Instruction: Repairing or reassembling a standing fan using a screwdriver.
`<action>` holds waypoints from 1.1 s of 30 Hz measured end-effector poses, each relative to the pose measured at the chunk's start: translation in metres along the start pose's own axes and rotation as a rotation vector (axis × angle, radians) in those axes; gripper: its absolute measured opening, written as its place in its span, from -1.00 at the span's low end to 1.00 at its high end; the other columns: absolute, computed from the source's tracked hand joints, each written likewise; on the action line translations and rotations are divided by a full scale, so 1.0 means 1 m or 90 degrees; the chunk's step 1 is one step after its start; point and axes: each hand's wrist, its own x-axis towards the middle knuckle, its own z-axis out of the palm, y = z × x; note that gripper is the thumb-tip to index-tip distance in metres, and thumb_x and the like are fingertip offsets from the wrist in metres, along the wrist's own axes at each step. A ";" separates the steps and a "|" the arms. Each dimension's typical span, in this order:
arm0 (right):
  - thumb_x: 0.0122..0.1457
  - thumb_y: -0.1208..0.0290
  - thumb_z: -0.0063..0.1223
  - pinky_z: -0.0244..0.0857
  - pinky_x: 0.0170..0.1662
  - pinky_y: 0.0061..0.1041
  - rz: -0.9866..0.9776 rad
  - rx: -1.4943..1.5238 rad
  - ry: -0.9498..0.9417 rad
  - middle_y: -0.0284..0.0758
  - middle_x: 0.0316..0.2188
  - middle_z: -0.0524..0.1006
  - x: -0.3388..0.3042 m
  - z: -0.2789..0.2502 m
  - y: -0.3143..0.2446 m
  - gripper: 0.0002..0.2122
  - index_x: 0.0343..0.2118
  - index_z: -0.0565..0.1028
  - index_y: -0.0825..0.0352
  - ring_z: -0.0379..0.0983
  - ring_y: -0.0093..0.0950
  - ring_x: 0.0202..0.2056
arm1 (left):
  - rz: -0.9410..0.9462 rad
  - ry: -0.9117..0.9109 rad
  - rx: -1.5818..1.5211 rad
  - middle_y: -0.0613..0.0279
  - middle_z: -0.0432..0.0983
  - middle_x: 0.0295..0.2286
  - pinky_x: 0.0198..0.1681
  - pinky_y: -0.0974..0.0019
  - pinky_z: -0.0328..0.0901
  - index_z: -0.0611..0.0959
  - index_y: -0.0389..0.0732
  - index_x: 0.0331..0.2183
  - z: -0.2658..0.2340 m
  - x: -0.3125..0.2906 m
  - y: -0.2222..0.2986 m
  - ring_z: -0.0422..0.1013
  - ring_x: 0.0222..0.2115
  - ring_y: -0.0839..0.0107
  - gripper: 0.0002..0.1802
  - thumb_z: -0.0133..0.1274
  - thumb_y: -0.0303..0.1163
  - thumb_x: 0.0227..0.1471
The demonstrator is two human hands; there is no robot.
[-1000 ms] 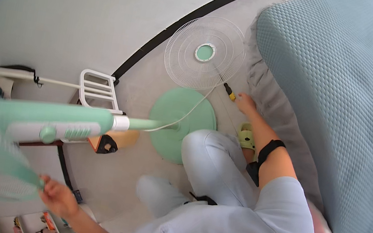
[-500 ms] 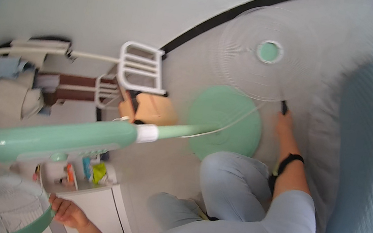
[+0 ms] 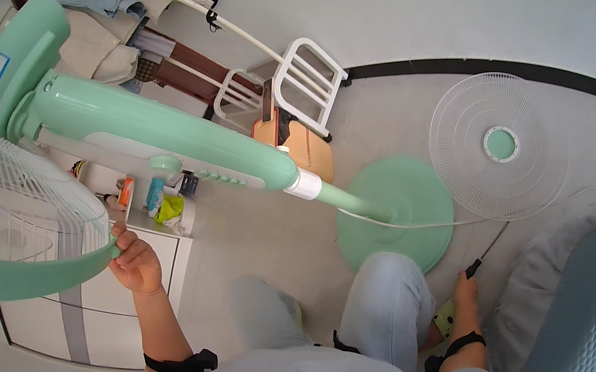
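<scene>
A mint-green standing fan (image 3: 165,131) stretches across the view, its round base (image 3: 396,210) on the floor and its head at the left. The fingers of my left hand (image 3: 137,262) are closed on the green ring (image 3: 23,274) around the fan's white wire cage (image 3: 20,195). Low beside my knee, my right hand (image 3: 465,288) is closed round the black handle of a screwdriver (image 3: 473,268). Its thin shaft points away from me, toward the loose front grille (image 3: 447,140), which lies on the floor beyond the base.
A padded blue bed side (image 3: 571,342) rises at the right. White drawers (image 3: 142,270) with small items on top stand at the left. Behind the fan are a white metal rack (image 3: 307,81) with clothes and an orange-tan box (image 3: 310,150). A pale cord (image 3: 465,222) crosses the floor.
The view has swung, shifting the fan, grille and floor across the picture. My right hand with the screwdriver is farther from the grille. My left hand keeps its hold on the ring.
</scene>
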 end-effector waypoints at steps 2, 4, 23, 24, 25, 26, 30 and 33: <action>-0.04 0.48 -0.23 0.14 -0.24 -0.40 -0.105 -0.076 0.047 -0.12 -0.36 0.31 -0.026 -0.008 -0.011 -0.77 -0.25 0.29 0.23 0.24 -0.26 -0.29 | -0.017 -0.005 -0.003 0.10 0.28 -0.45 -0.58 0.66 0.27 0.20 -0.26 -0.32 -0.005 -0.001 0.000 0.25 -0.56 0.55 -0.68 -0.09 -0.60 -0.18; -0.06 0.51 -0.21 0.15 -0.25 -0.40 -0.207 -0.155 0.095 -0.12 -0.37 0.32 -0.045 -0.016 -0.018 -0.75 -0.24 0.29 0.20 0.25 -0.24 -0.31 | -0.019 -0.025 -0.013 0.11 0.28 -0.44 -0.55 0.63 0.30 0.20 -0.27 -0.30 -0.009 0.001 0.002 0.29 -0.54 0.54 -0.65 -0.07 -0.60 -0.20; -0.07 0.49 -0.09 0.20 -0.39 -0.61 -0.614 0.649 0.365 -0.32 -0.50 0.34 -0.273 -0.093 -0.180 -0.81 -0.37 0.25 0.36 0.31 -0.50 -0.42 | -0.001 -0.133 0.073 0.05 0.29 -0.29 -0.38 0.53 0.25 0.33 -0.39 -0.25 -0.030 0.022 -0.013 0.28 -0.37 0.43 -0.69 -0.14 -0.43 -0.08; -0.07 0.51 -0.11 0.18 -0.41 -0.64 -0.675 0.727 0.394 -0.33 -0.51 0.33 -0.299 -0.101 -0.186 -0.83 -0.38 0.23 0.37 0.29 -0.54 -0.45 | -0.004 -0.120 0.082 0.07 0.29 -0.28 -0.36 0.53 0.24 0.34 -0.37 -0.26 -0.026 0.025 -0.018 0.27 -0.35 0.43 -0.71 -0.14 -0.43 -0.08; -0.06 0.54 -0.14 0.16 -0.43 -0.66 -0.745 0.806 0.405 -0.33 -0.53 0.33 -0.327 -0.110 -0.193 -0.84 -0.39 0.21 0.37 0.28 -0.57 -0.49 | -0.035 -0.107 0.094 0.12 0.31 -0.30 -0.34 0.51 0.23 0.35 -0.34 -0.25 -0.020 0.025 -0.015 0.27 -0.31 0.44 -0.73 -0.15 -0.45 -0.07; -0.06 0.54 -0.14 0.16 -0.43 -0.66 -0.751 0.782 0.387 -0.33 -0.53 0.33 -0.352 -0.118 -0.199 -0.84 -0.39 0.21 0.37 0.28 -0.57 -0.49 | -0.048 -0.097 0.080 0.15 0.34 -0.34 -0.34 0.51 0.26 0.38 -0.33 -0.29 -0.011 0.027 -0.014 0.31 -0.35 0.43 -0.75 -0.11 -0.47 -0.10; -0.06 0.54 -0.14 0.12 -0.53 -0.69 -0.844 0.756 0.365 -0.36 -0.68 0.32 -0.423 -0.113 -0.235 -0.93 -0.50 0.25 0.37 0.23 -0.62 -0.62 | -0.097 -0.120 0.037 0.20 0.39 -0.43 -0.38 0.55 0.31 0.41 -0.32 -0.35 -0.007 0.028 -0.003 0.38 -0.41 0.41 -0.80 -0.06 -0.50 -0.14; -0.05 0.49 -0.11 0.10 -0.62 -0.72 -0.798 0.672 0.246 -0.39 -0.75 0.30 -0.449 -0.090 -0.283 -0.89 -0.63 0.28 0.35 0.21 -0.65 -0.70 | -0.081 -0.136 0.012 0.19 0.39 -0.44 -0.36 0.52 0.30 0.41 -0.33 -0.37 -0.023 0.035 -0.001 0.37 -0.41 0.42 -0.81 -0.05 -0.49 -0.14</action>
